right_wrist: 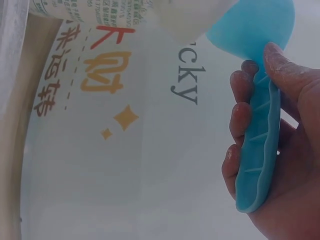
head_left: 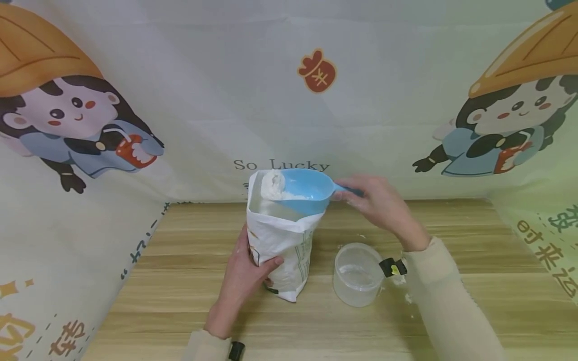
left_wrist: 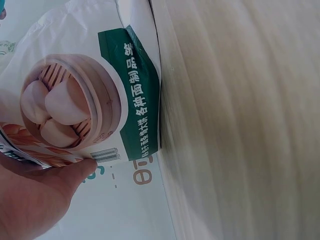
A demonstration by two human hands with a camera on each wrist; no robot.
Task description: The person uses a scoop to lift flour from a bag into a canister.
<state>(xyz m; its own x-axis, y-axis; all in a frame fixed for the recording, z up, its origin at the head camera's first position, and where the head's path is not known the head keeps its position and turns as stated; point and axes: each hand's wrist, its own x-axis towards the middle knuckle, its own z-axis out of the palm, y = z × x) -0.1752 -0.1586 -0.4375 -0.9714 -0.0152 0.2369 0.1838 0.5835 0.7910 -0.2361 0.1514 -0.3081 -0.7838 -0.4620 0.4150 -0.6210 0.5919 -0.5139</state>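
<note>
A white flour bag (head_left: 289, 250) stands on the table with its top open, leaning a little. My left hand (head_left: 244, 276) grips its lower side, thumb across the front. In the left wrist view, steamed buns and a green band are printed on the bag (left_wrist: 112, 90). My right hand (head_left: 379, 203) holds a blue scoop (head_left: 311, 183) by its handle, over the bag's mouth. White flour (head_left: 273, 186) sits at the scoop's far end. The right wrist view has fingers and thumb wrapped about the ribbed scoop handle (right_wrist: 257, 145). How full the bag is stays hidden.
Right of the bag stands a clear round tub (head_left: 358, 281), near my right forearm. Specks of spilled flour (head_left: 408, 298) lie beside it on the wooden table (head_left: 167, 281). A printed cloth backdrop (head_left: 217, 100) rises behind and at both sides.
</note>
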